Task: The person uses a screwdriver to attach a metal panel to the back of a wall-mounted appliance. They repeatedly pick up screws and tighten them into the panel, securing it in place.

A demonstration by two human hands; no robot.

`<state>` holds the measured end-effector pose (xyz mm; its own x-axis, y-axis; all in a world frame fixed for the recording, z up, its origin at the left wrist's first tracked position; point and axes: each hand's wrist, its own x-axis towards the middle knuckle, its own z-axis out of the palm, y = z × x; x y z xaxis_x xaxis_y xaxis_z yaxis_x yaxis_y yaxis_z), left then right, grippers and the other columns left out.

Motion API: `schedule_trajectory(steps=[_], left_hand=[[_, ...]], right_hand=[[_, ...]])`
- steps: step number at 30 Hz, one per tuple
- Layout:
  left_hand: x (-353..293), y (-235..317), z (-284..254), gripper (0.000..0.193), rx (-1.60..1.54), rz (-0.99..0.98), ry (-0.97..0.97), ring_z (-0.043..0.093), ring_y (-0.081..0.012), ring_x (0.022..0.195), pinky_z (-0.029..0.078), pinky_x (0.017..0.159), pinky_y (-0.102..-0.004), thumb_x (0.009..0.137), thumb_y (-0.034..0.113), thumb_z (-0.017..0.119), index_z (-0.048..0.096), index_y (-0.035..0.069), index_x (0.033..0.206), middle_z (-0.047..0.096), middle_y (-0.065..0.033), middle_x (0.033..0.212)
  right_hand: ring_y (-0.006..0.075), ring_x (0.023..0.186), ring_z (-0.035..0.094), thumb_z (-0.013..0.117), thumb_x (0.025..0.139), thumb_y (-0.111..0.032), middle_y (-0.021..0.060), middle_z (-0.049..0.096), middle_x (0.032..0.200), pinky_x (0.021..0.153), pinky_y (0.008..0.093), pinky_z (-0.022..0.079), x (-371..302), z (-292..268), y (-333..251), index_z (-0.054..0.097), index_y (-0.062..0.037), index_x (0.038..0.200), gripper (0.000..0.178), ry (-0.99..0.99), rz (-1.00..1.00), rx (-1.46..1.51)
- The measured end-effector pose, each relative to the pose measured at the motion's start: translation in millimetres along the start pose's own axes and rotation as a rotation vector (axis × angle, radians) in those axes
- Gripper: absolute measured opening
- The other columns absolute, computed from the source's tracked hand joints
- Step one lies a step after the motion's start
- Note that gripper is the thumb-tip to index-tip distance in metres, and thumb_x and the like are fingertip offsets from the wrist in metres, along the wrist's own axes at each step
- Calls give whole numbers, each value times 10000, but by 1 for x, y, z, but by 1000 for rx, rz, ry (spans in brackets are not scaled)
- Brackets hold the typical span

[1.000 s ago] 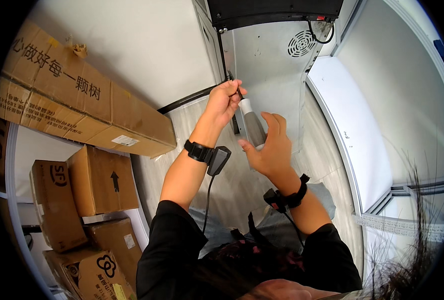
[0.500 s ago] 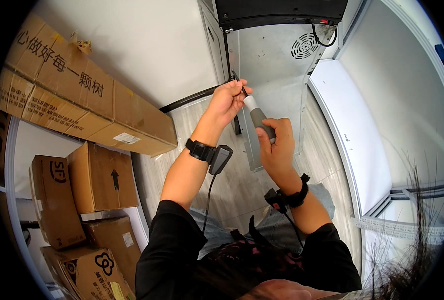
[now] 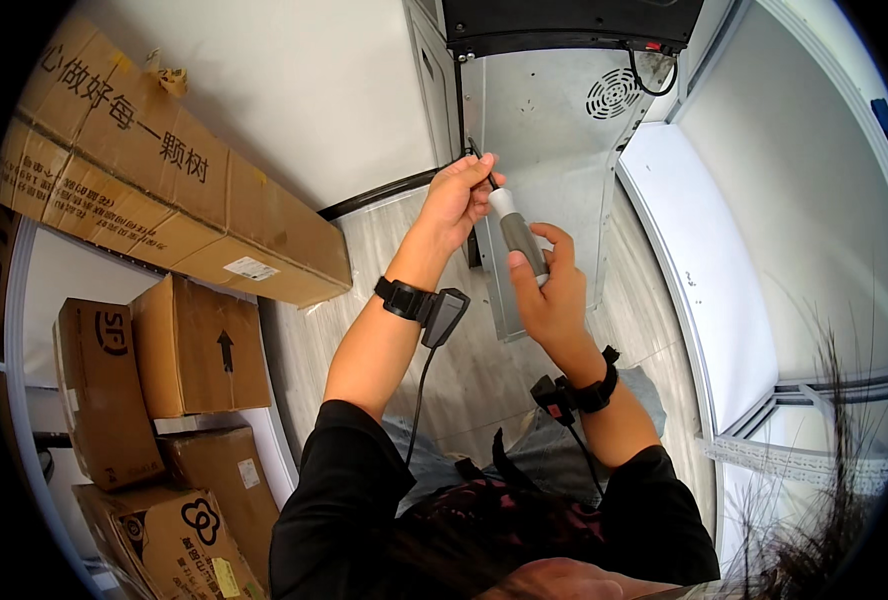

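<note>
A screwdriver (image 3: 515,228) with a grey and white handle and a dark shaft slants up and left in front of me. Its shaft is pinched between the fingers of my left hand (image 3: 454,205). The lower end of the handle lies in my right hand (image 3: 552,295), thumb on one side and bent index finger on the other. The shaft's far end is at the left edge of a bare metal panel (image 3: 554,130) with a round vent; I cannot tell whether it sits in a screw.
A black unit (image 3: 569,22) with a cable tops the panel. To the left lies a long cardboard box (image 3: 179,190), with several smaller boxes (image 3: 204,350) on a shelf below. A white ledge (image 3: 709,270) curves along the right. Wood-look floor (image 3: 464,330) shows underneath.
My right hand's grip on the handle has shifted, with the index finger lifted and more bent. My left hand stays on the shaft. The view has moved slightly.
</note>
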<state>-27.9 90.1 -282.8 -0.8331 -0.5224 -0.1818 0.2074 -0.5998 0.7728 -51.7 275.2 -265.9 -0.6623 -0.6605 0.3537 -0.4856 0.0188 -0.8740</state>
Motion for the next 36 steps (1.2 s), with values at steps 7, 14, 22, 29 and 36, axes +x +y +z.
schedule_trajectory(steps=[7, 14, 22, 29, 36], left_hand=[[-6, 2, -2, 244, 52, 21, -51, 473, -22, 612, 398, 536, -165, 916, 194, 570, 558, 60, 1119, 621, -14, 842], [-5, -3, -3, 221, 94, 53, -14, 466, -22, 612, 401, 546, -169, 909, 186, 577, 558, 67, 1094, 615, -5, 832], [-3, -7, -3, 199, 81, 72, -2, 468, -28, 607, 398, 545, -174, 904, 185, 582, 558, 75, 1069, 610, -1, 813], [-2, -5, -1, 188, 70, 89, -21, 481, -30, 608, 406, 548, -175, 910, 157, 563, 561, 62, 1073, 608, -5, 791], [1, -3, -2, 132, -4, 71, 8, 506, -34, 600, 415, 532, -170, 907, 123, 563, 562, 63, 1025, 606, -13, 772]], right_hand=[[199, 442, 552, 587, 883, -209, 100, 582, 619, 420, 309, 399, -2, -3, 1, 456, -14, 1156, 360, 23, 14, -86], [208, 432, 550, 562, 902, -218, 106, 566, 577, 429, 326, 402, -4, -2, 0, 452, -30, 1170, 346, -2, 51, -97], [170, 446, 554, 524, 924, -230, 84, 558, 566, 437, 301, 404, -6, -2, -8, 436, -36, 1200, 349, -61, 264, 79], [186, 459, 560, 559, 906, -264, 77, 557, 560, 457, 297, 423, -4, -1, -5, 441, -32, 1208, 398, -74, 234, 53], [280, 670, 603, 685, 810, -223, 137, 568, 840, 540, 354, 487, 5, 3, -6, 504, -27, 1152, 434, 114, -312, -355]])
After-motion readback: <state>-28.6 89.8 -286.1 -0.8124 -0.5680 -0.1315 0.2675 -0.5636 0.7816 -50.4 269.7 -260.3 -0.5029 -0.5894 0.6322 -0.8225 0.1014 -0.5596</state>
